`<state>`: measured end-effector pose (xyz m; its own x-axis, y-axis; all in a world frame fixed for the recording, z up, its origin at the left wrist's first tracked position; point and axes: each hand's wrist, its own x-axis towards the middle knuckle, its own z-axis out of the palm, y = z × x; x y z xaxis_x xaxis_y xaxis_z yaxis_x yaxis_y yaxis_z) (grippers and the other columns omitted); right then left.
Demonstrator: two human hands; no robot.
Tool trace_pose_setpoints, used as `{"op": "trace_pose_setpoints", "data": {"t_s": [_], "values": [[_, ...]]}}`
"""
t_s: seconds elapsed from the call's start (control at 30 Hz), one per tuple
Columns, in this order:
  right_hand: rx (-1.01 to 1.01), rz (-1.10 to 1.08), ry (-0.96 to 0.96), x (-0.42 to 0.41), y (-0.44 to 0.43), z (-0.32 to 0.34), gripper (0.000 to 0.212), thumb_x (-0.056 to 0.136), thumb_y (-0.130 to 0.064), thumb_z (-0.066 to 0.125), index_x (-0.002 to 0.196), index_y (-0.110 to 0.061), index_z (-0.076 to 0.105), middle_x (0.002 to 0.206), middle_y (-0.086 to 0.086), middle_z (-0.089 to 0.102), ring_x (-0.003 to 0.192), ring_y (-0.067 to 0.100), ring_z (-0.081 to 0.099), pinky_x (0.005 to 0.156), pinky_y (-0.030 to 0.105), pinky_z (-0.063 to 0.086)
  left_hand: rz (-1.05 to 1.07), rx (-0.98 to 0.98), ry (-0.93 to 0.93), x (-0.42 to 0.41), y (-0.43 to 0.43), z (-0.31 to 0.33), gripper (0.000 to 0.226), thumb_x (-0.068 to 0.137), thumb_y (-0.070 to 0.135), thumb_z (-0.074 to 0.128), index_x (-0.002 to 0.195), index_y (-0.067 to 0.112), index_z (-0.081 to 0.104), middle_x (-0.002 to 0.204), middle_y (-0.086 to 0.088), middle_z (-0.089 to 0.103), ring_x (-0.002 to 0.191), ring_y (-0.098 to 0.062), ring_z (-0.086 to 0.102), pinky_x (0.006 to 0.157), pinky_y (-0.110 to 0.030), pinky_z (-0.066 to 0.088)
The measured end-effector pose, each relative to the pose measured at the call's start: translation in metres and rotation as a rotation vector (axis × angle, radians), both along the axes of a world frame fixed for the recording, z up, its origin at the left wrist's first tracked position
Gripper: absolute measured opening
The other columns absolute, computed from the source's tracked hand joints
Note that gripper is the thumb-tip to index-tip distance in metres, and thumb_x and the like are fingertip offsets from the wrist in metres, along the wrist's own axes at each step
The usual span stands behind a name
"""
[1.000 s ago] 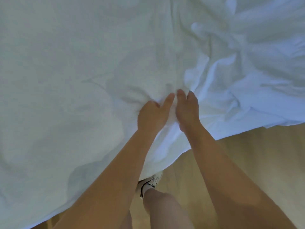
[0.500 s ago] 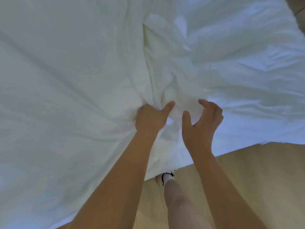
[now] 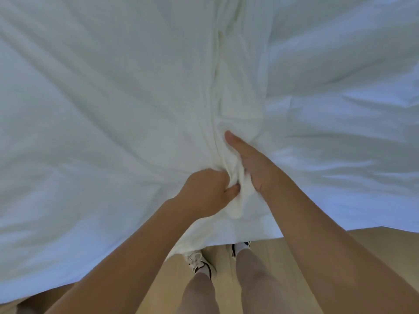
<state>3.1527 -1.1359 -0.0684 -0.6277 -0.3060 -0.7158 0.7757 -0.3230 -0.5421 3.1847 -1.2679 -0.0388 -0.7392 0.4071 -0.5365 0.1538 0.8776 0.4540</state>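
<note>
White sheet [image 3: 113, 109] spread wide across nearly the whole head view, rumpled, with long creases running in toward one gathered spot low in the middle. Hangs over the near edge, ending just above the pale wooden floor [image 3: 351, 250]. Bunched into a thick upright fold between the two hands, with a rounded roll of cloth bulging out just below them.

Left hand [image 3: 207, 191] closed into a fist on the left side of that fold. Fingers curled tight into the cloth, thumb [image 3: 231, 190] pressed across the front of the bunch, a firm grip on the sheet. Knuckles half sunk in the fabric.

Right hand [image 3: 255, 169] on the right side of the fold, touching it, edge-on to the camera. One digit [image 3: 230, 138] stretched straight up along the crease, lying on top of the cloth. Remaining fingers lost from sight behind the hand and in the fabric; impossible to tell whether curled round the sheet or flat against it.

Both forearms bare, reaching up from the bottom corners and meeting at the fold, hands just beside each other with only the cloth between.

Below the hem, two bare legs and two light shoes with dark trim, left shoe [image 3: 197, 261] partly under the hanging sheet, right shoe [image 3: 241, 244] almost hidden by it.
</note>
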Motion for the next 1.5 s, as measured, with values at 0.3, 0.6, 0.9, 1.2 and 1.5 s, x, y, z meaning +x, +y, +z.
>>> {"op": "trace_pose_setpoints", "data": {"t_s": [0.3, 0.6, 0.9, 1.2, 1.5], "values": [[-0.112, -0.087, -0.139, -0.020, -0.017, -0.003, 0.018, 0.067, -0.009, 0.071, 0.084, -0.005, 0.074, 0.086, 0.015, 0.072, 0.076, 0.028, 0.070, 0.072, 0.036, 0.057, 0.127, 0.174, 0.053, -0.016, -0.026, 0.013, 0.040, 0.083, 0.042, 0.064, 0.054, 0.026, 0.041, 0.050, 0.008, 0.045, 0.049, -0.005, 0.043, 0.053, -0.019, 0.032], [0.222, 0.429, 0.239, -0.050, -0.057, 0.016, 0.029, 0.078, -0.001, 0.067, 0.101, -0.020, 0.068, 0.091, -0.005, 0.073, 0.087, 0.008, 0.069, 0.076, 0.022, 0.053, 0.730, 0.165, -0.055, -0.107, -0.044, 0.003, 0.051, 0.083, 0.061, 0.053, 0.066, 0.013, 0.046, 0.064, -0.001, 0.050, 0.075, -0.029, 0.060, 0.064, -0.030, 0.041], [0.324, 0.044, 0.295, -0.049, -0.093, 0.003, 0.025, 0.082, -0.001, 0.064, 0.105, -0.009, 0.064, 0.094, 0.008, 0.071, 0.090, 0.021, 0.069, 0.078, 0.037, 0.057, 0.688, 0.591, 0.057, -0.125, -0.065, 0.001, 0.044, 0.093, 0.033, 0.053, 0.057, 0.019, 0.033, 0.051, 0.009, 0.034, 0.049, -0.006, 0.034, 0.052, -0.019, 0.029], [0.080, -0.204, -0.084, -0.041, -0.085, -0.016, 0.019, 0.088, -0.017, 0.063, 0.106, -0.011, 0.065, 0.098, 0.007, 0.073, 0.092, 0.022, 0.070, 0.070, 0.033, 0.058, 0.007, -0.193, 0.282, -0.061, -0.109, -0.049, 0.085, 0.078, 0.042, 0.059, 0.148, 0.010, 0.022, 0.149, -0.012, 0.031, 0.135, -0.029, 0.030, 0.104, -0.042, 0.030], [0.390, -0.252, 0.178, -0.043, -0.108, 0.003, 0.009, 0.084, -0.022, 0.067, 0.088, -0.029, 0.064, 0.080, -0.020, 0.071, 0.082, -0.001, 0.067, 0.073, 0.019, 0.052, -0.079, -0.116, 0.308, -0.111, -0.131, -0.005, 0.011, 0.074, 0.007, 0.051, 0.077, 0.013, 0.043, 0.079, -0.012, 0.056, 0.068, -0.029, 0.047, 0.061, -0.031, 0.026]]}}
